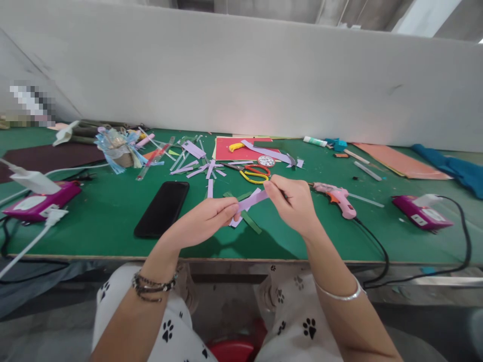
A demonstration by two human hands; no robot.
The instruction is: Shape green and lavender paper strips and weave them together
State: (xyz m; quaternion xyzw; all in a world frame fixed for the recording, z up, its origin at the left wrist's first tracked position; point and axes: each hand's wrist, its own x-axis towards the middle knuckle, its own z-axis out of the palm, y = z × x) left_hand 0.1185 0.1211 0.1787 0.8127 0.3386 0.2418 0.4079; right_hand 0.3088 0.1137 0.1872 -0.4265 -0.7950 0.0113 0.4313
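Observation:
A short lilac paper strip (253, 200) is stretched between my two hands above the front of the green table. My left hand (206, 221) pinches its left end, and my right hand (292, 201) pinches the right end. Beneath lie green paper strips (252, 223) and more lilac pieces, partly covered by my hands. Just beyond are scissors (255, 176) with red and yellow handles. Several cut lilac strips (194, 149) are scattered behind my left hand.
A black phone (162, 208) lies left of my hands. To the right rests a pink glue gun (335, 197) with its cord. Purple power strips (41, 201) stand at both sides. Red paper (226, 151) and a yellow-handled cutter (237, 147) lie at the back.

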